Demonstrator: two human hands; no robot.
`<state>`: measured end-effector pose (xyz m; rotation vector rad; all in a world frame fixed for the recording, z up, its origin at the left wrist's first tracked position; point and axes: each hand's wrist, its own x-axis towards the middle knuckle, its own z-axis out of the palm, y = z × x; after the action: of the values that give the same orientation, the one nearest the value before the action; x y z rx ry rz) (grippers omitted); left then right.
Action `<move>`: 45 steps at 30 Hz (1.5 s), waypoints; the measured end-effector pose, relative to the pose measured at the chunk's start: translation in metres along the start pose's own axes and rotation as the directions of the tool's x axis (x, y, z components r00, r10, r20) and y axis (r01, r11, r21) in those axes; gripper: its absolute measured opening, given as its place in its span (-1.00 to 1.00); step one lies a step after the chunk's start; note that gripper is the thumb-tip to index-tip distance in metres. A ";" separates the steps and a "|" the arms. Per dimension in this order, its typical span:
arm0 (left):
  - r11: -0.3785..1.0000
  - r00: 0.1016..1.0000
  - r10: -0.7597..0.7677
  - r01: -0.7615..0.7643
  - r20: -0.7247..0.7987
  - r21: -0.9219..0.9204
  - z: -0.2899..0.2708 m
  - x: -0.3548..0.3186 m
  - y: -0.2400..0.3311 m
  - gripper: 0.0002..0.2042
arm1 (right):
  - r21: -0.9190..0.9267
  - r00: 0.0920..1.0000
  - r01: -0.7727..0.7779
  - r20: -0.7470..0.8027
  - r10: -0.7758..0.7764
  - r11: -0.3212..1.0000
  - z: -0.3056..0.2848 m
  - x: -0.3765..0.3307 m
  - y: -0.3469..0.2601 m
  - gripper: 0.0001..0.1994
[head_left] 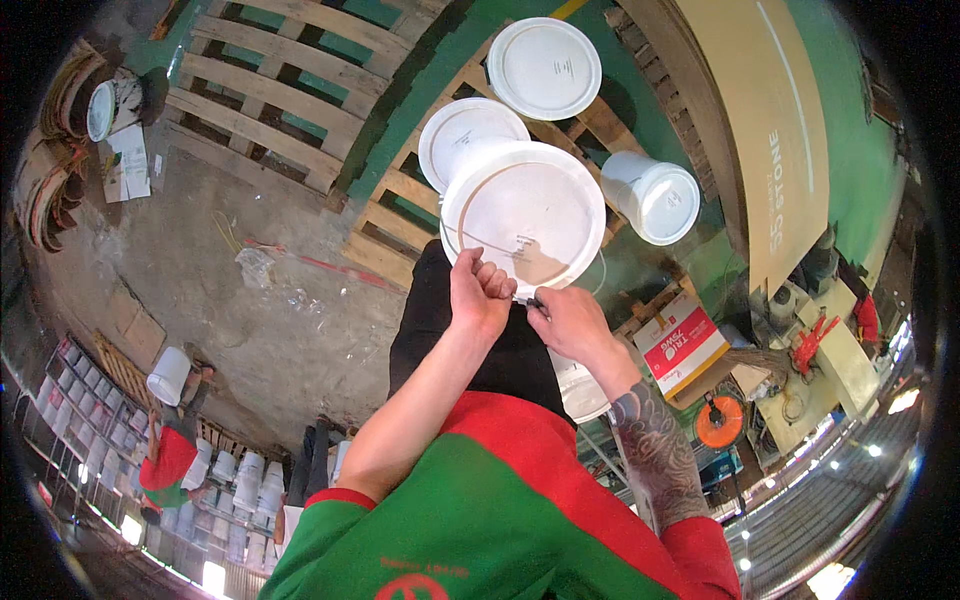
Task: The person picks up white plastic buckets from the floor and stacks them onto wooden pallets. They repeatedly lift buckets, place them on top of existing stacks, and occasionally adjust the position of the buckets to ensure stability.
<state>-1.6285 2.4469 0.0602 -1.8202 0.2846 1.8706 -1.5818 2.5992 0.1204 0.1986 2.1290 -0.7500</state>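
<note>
A white bucket [525,205] with its round lid on stands before me, a wire handle hanging at its side. My left hand [482,292] is closed at the near left edge of the lid, its fingers curled; what they hold, if anything, is hidden. Beside it, at the near rim, my right hand [570,322] pinches a small dark object [535,299] whose kind I cannot make out. Past this bucket are two more lidded white buckets, one at the far left [470,138] and one farther back [545,68].
Under the buckets lies a wooden pallet [400,222]; another pallet [275,75] is at the far left. A white bucket [660,200] lies tilted on the right. Nearby are a red-and-white box [684,345] and an orange reel [719,421]. A person [172,460] carries a bucket at left.
</note>
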 end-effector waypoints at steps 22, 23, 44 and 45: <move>0.992 0.991 -0.104 0.110 -0.084 0.064 -0.017 -0.002 -0.009 -0.71 | 0.017 0.981 -0.157 0.116 0.153 0.988 0.002 -0.011 0.000 -0.74; 0.994 0.995 -0.096 0.098 -0.041 0.051 -0.011 -0.002 -0.007 -0.71 | 0.034 0.982 -0.155 0.111 0.150 0.987 -0.002 -0.008 -0.001 -0.74; 0.970 0.966 0.134 -0.083 0.222 -0.228 0.037 0.006 0.055 -0.65 | -0.274 0.986 0.154 0.099 -0.132 0.949 -0.071 0.075 -0.055 -0.77; 0.972 0.958 0.136 -0.080 0.253 -0.220 0.031 0.007 0.047 -0.66 | -0.306 0.989 0.122 0.118 -0.089 0.944 -0.068 0.069 -0.050 -0.77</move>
<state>-1.6786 2.4236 0.0464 -1.6823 0.0966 2.2683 -1.6903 2.5901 0.1208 -0.1229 2.1381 -0.4622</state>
